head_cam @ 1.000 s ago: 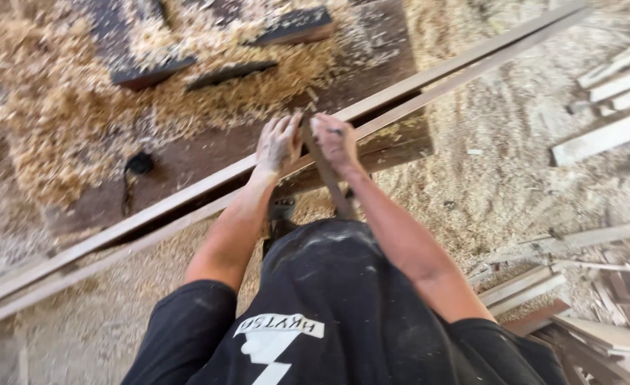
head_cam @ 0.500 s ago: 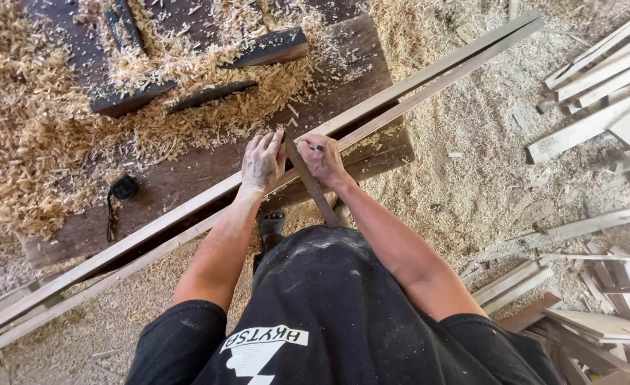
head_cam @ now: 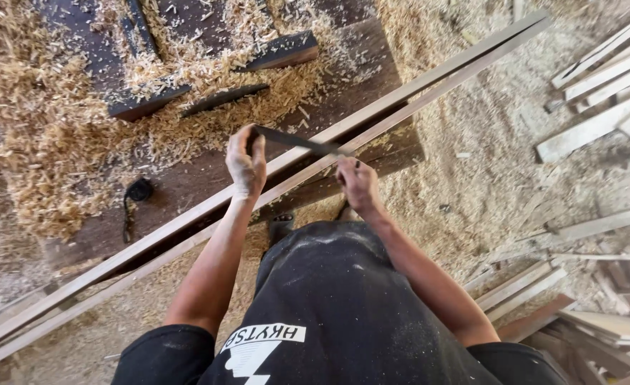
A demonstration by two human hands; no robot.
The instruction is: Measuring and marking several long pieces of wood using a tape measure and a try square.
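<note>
The left hand (head_cam: 246, 165) is lifted up over the long wooden strips (head_cam: 272, 175). Its fingers are curled and pinch one end of a thin dark metal blade (head_cam: 297, 141). The blade is flat and narrow. It slants from the left hand down toward the strips and crosses over them. Its far end looks like it rests on the strips, just beside the right hand (head_cam: 356, 182).

The right hand sits on the near side of the strips, touching their edge. Its fingers are pressed together around a small dark pencil (head_cam: 358, 165). Only the tip of the pencil shows, poking out above the fingers.

There are 2 strips. They lie side by side and run from the bottom left corner up to the top right corner. They rest on a dark wooden bench (head_cam: 208, 167).

Behind the strips, the bench is covered with pale wood shavings (head_cam: 51, 142). Some dark short blocks (head_cam: 215, 78) lie in the shavings. A small black round thing with a strap (head_cam: 138, 191) lies on the bench, to the left of the left hand and just behind the strips.

Far to the right of the strips, loose wooden boards (head_cam: 600, 93) lie on a floor of sawdust.
</note>
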